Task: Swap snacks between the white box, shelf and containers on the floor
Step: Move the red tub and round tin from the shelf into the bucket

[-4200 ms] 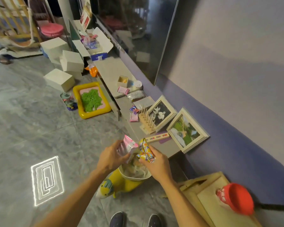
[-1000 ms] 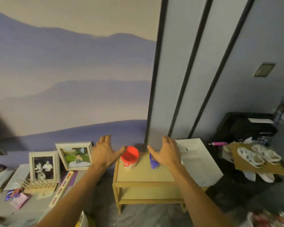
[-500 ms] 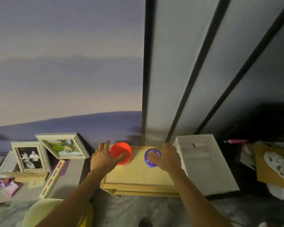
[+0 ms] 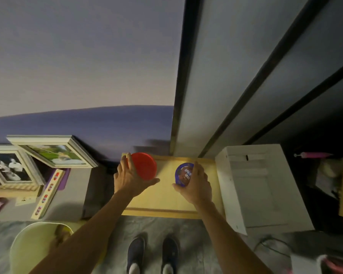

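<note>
Clasping two snacks on one wooden shelf [image 4: 162, 198]: left hand [image 4: 132, 180] round red-lidded tub [image 4: 145, 167], right hand [image 4: 197, 185] round blue cup [image 4: 182, 173].

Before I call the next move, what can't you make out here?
Head view:
- red-lidded tub: sides and contents, hidden under its lid and the left hand.
- blue-lidded cup: label print too small; right side covered by the right hand.
- white box: inside hidden by its top.
- shelf: whatever is below, hidden by its top board.
</note>
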A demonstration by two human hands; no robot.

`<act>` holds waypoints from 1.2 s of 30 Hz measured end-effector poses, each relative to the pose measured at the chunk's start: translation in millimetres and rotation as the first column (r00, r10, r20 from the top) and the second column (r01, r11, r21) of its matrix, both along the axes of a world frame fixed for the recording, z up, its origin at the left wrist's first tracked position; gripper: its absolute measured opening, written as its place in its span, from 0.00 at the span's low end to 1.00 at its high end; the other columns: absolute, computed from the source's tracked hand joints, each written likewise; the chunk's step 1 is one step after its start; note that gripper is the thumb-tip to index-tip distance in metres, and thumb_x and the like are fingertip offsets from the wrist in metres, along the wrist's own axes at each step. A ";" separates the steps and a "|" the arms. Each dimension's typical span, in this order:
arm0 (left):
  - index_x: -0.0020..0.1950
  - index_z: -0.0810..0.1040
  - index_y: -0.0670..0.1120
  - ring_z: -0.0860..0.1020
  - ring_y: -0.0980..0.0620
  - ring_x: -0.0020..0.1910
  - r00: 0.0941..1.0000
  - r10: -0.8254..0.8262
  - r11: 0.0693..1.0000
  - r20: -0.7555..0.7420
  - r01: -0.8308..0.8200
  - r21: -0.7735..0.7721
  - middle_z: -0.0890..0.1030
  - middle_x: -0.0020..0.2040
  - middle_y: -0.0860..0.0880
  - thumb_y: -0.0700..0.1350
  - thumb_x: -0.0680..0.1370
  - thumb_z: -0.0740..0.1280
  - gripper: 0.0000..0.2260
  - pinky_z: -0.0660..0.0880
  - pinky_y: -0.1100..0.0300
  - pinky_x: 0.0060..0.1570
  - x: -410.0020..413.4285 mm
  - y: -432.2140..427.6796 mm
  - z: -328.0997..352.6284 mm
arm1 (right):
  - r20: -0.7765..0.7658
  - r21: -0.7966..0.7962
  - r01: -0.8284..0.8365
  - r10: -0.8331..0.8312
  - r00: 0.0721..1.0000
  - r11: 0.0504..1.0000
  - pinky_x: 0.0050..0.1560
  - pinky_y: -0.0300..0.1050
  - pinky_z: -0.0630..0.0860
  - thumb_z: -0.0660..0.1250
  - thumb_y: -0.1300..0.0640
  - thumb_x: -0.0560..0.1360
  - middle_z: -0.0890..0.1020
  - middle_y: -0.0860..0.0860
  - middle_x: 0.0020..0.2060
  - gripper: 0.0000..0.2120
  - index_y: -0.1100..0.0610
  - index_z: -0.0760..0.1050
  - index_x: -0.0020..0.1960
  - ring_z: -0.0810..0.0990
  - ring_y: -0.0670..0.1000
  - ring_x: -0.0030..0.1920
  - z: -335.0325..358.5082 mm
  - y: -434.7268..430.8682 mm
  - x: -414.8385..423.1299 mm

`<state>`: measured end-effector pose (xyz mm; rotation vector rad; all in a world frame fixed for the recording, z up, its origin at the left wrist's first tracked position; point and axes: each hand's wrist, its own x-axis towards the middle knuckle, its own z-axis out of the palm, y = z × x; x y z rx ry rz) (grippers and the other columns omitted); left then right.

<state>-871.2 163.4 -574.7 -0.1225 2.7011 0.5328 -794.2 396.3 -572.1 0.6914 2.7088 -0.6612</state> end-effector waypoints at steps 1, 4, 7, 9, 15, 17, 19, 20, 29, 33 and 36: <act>0.85 0.43 0.50 0.64 0.35 0.79 1.000 -0.010 1.000 -0.006 0.010 -0.004 0.56 0.83 0.43 0.84 0.51 0.73 0.74 0.71 0.33 0.72 -0.1 -0.2 -3.0 | -0.007 0.011 -0.003 0.003 1.000 1.000 0.58 0.51 0.84 0.78 0.29 0.65 0.68 0.51 0.76 0.58 0.51 0.53 0.82 0.73 0.57 0.73 -2.8 -0.9 0.5; 0.84 0.46 0.49 0.66 0.34 0.77 0.999 -0.014 1.000 -0.042 0.015 0.014 0.59 0.81 0.42 0.76 0.53 0.80 0.72 0.73 0.33 0.69 -0.9 1.1 -1.3 | -0.021 0.032 -0.006 0.007 1.000 0.999 0.55 0.46 0.84 0.80 0.34 0.67 0.69 0.51 0.75 0.53 0.52 0.57 0.81 0.74 0.57 0.71 -5.9 -2.6 0.4; 0.83 0.48 0.49 0.68 0.34 0.75 0.998 0.016 0.998 -0.064 -0.011 0.067 0.62 0.79 0.43 0.77 0.54 0.80 0.70 0.76 0.34 0.67 -0.6 0.2 7.2 | -0.012 0.033 -0.020 0.020 1.000 0.999 0.55 0.44 0.83 0.80 0.35 0.68 0.69 0.51 0.74 0.52 0.53 0.57 0.81 0.74 0.56 0.71 -0.8 -4.9 1.4; 0.83 0.50 0.50 0.70 0.36 0.73 0.995 0.035 0.995 -0.093 -0.026 0.096 0.64 0.77 0.44 0.80 0.54 0.77 0.69 0.78 0.36 0.64 0.5 -4.7 17.5 | -0.026 0.024 -0.008 0.009 1.000 1.000 0.53 0.43 0.82 0.80 0.35 0.67 0.70 0.51 0.72 0.52 0.52 0.58 0.80 0.74 0.56 0.69 10.1 -7.6 1.5; 0.83 0.52 0.51 0.72 0.38 0.73 0.976 0.084 0.981 -0.199 -0.047 0.187 0.65 0.77 0.45 0.83 0.55 0.73 0.66 0.79 0.39 0.63 3.4 -28.8 86.1 | -0.163 -0.031 0.019 -0.024 0.986 0.999 0.51 0.44 0.84 0.82 0.34 0.64 0.74 0.50 0.68 0.50 0.51 0.61 0.76 0.78 0.54 0.65 77.3 -18.7 -10.9; 0.82 0.53 0.52 0.72 0.38 0.72 0.969 0.100 0.976 -0.227 -0.052 0.209 0.66 0.77 0.45 0.85 0.55 0.71 0.66 0.79 0.38 0.63 4.8 -41.6 108.4 | -0.217 -0.058 0.004 -0.017 0.976 0.998 0.51 0.45 0.85 0.83 0.35 0.65 0.75 0.51 0.67 0.49 0.51 0.62 0.75 0.79 0.55 0.64 102.2 -23.4 -17.1; 0.82 0.53 0.53 0.73 0.38 0.71 0.959 0.112 0.970 -0.259 -0.049 0.238 0.66 0.77 0.45 0.84 0.54 0.72 0.65 0.79 0.38 0.62 8.6 -56.3 133.7 | -0.266 -0.068 -0.023 0.004 0.964 0.997 0.52 0.47 0.86 0.82 0.35 0.65 0.74 0.51 0.67 0.49 0.51 0.62 0.75 0.79 0.55 0.64 132.4 -28.9 -22.7; 0.82 0.53 0.53 0.73 0.38 0.71 0.953 0.116 0.967 -0.279 -0.045 0.249 0.66 0.77 0.44 0.84 0.55 0.73 0.65 0.79 0.38 0.62 11.1 -63.5 147.6 | -0.287 -0.071 -0.039 0.017 0.958 0.997 0.53 0.48 0.86 0.82 0.34 0.65 0.74 0.51 0.67 0.49 0.50 0.62 0.76 0.79 0.55 0.64 148.7 -32.1 -25.9; 0.79 0.57 0.51 0.74 0.38 0.70 0.879 0.263 0.959 -0.397 -0.193 0.208 0.68 0.75 0.44 0.82 0.54 0.75 0.63 0.79 0.38 0.63 51.3 -138.8 243.9 | -0.370 -0.063 -0.274 0.233 0.899 0.960 0.59 0.50 0.82 0.80 0.32 0.66 0.71 0.52 0.73 0.55 0.52 0.58 0.81 0.75 0.54 0.70 242.0 -95.2 -51.0; 0.80 0.56 0.51 0.74 0.39 0.70 0.840 0.341 0.940 -0.422 -0.298 0.167 0.67 0.76 0.44 0.84 0.56 0.73 0.63 0.79 0.40 0.62 90.2 -187.8 259.8 | -0.358 -0.019 -0.429 0.394 0.846 0.903 0.65 0.52 0.79 0.79 0.31 0.68 0.67 0.52 0.77 0.55 0.52 0.55 0.83 0.70 0.55 0.75 249.8 -150.0 -52.0; 0.81 0.56 0.53 0.74 0.39 0.71 0.799 0.434 0.899 -0.416 -0.410 0.151 0.67 0.76 0.45 0.85 0.55 0.72 0.64 0.80 0.39 0.62 128.1 -229.6 259.5 | -0.345 -0.033 -0.527 0.486 0.803 0.849 0.65 0.54 0.79 0.78 0.32 0.69 0.66 0.53 0.79 0.55 0.51 0.53 0.84 0.70 0.56 0.76 249.6 -199.5 -46.7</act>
